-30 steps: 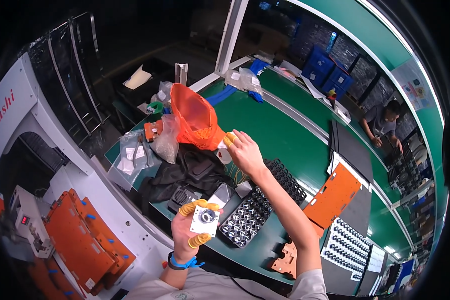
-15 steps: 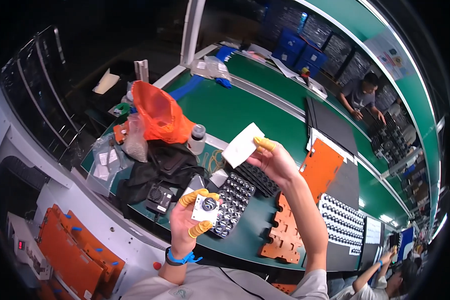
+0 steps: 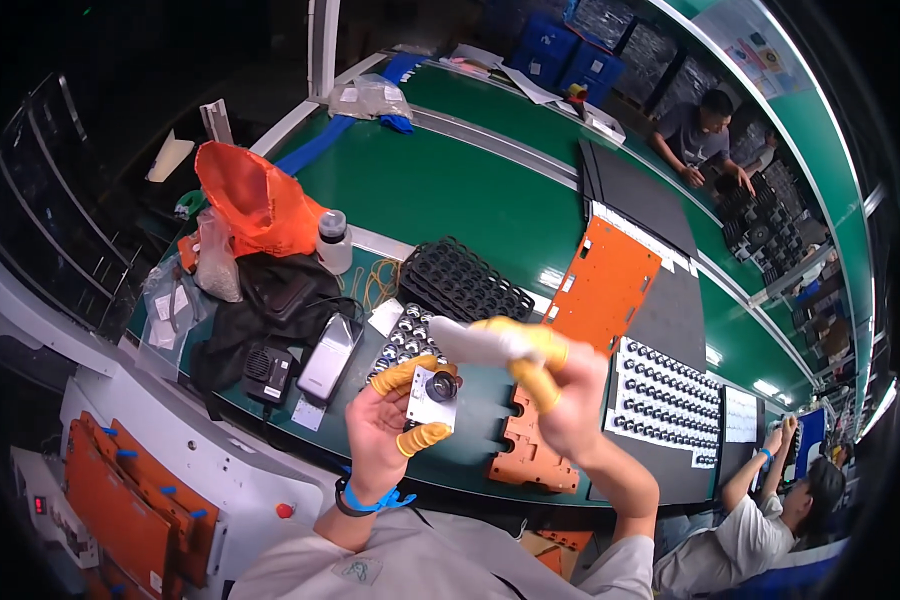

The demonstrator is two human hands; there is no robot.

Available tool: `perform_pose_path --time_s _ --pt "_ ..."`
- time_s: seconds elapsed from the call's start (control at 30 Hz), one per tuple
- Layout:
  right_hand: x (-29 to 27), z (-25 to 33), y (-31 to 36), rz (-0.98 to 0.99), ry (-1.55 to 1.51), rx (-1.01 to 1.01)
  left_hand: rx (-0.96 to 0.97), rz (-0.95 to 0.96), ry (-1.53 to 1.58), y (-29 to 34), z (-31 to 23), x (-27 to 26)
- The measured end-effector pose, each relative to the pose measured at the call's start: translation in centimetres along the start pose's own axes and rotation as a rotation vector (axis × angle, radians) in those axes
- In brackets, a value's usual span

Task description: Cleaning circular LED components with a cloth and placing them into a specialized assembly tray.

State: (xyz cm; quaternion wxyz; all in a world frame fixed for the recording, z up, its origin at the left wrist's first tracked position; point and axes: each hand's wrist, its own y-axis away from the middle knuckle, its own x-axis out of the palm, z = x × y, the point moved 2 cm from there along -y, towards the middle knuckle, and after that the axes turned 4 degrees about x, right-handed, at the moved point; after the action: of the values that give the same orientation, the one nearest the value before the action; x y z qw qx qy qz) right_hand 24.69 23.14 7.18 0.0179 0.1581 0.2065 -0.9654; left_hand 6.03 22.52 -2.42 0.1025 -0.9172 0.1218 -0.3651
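Observation:
My left hand, in yellow finger cots, grips a small white square board by its edges. A round black lens stands on the board and faces up. Smeared by motion, my right hand also wears yellow finger cots and pinches a folded white wipe. The wipe is just above the lens, and whether they touch I cannot tell. Behind the left hand lies a tray of round black lens parts, partly covered by that hand and the wipe.
Black trays are stacked behind the hands. An orange notched fixture sits right, near a sheet with rows of lens parts. At left are a silver box, a bottle and an orange bag. Co-workers sit at right.
My right hand has brought the wipe down and toward the board in my left hand. The view has shifted, and the silver box now shows more fully.

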Motion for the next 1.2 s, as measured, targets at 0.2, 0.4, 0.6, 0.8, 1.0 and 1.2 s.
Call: perform_pose_path --time_s 0.2,0.4,0.6,0.8,1.0,1.2 --pt "1.6 1.1 3.9 0.069 0.377 -0.447 -0.052 -0.114 0.034 1.0 2.1 0.6" --pt "0.3 0.7 4.6 0.07 0.356 -0.497 -0.086 -0.036 -0.013 1.7 3.0 1.6" --pt "0.1 0.2 5.0 -0.013 0.294 -0.58 -0.003 -0.07 0.015 1.9 3.2 2.9" --pt "-0.3 1.2 5.7 0.022 0.331 -0.656 -0.153 -0.045 -0.096 1.8 2.9 2.8" --pt "-0.3 1.2 6.1 -0.067 0.4 -0.603 -0.066 0.031 -0.019 1.6 3.3 2.9" --pt "-0.5 1.6 6.6 -0.044 0.381 -0.585 -0.112 0.011 0.023 1.3 3.4 3.8"
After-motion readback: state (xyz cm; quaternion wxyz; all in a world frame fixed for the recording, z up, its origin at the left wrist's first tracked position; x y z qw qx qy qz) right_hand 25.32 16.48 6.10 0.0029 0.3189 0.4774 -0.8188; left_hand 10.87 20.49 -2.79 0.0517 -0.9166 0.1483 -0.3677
